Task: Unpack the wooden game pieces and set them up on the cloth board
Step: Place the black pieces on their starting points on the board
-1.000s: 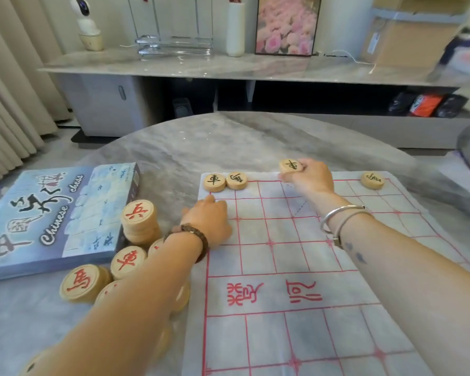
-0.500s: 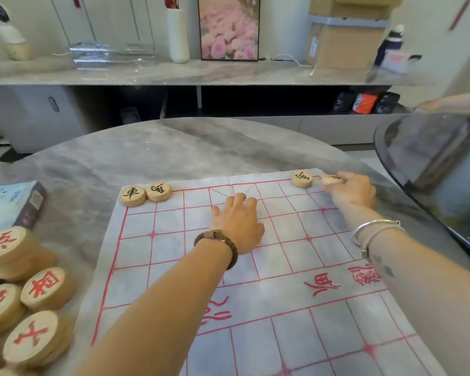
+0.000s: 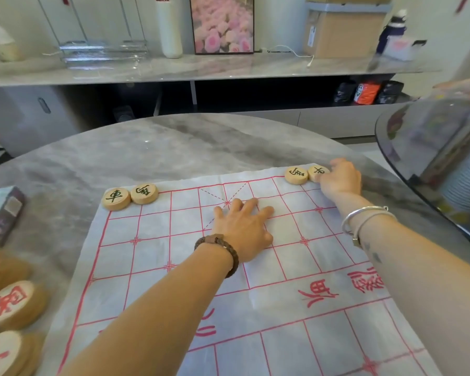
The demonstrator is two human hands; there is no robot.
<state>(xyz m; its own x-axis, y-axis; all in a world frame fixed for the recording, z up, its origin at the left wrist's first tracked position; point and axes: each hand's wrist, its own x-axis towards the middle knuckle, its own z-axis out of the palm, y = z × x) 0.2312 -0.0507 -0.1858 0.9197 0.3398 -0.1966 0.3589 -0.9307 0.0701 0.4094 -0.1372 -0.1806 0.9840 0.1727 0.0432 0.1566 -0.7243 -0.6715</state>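
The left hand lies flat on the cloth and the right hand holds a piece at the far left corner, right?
No. In the head view the right hand holds a piece at the far right corner. The left hand lies flat on the cloth.

Bare forearms, brown beaded bracelet [image 3: 219,249] left wrist, silver bangles [image 3: 364,217] right wrist

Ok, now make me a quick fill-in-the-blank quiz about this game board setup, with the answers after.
1. The left hand rests flat on the cloth board, whose grid lines are ____.
2. ____ black-lettered pieces stand along its far row.
3. The right hand pinches the corner piece at the board's far ____ corner.
4. The stacked pieces off the board carry ____ characters.
Answers: red; four; right; red.
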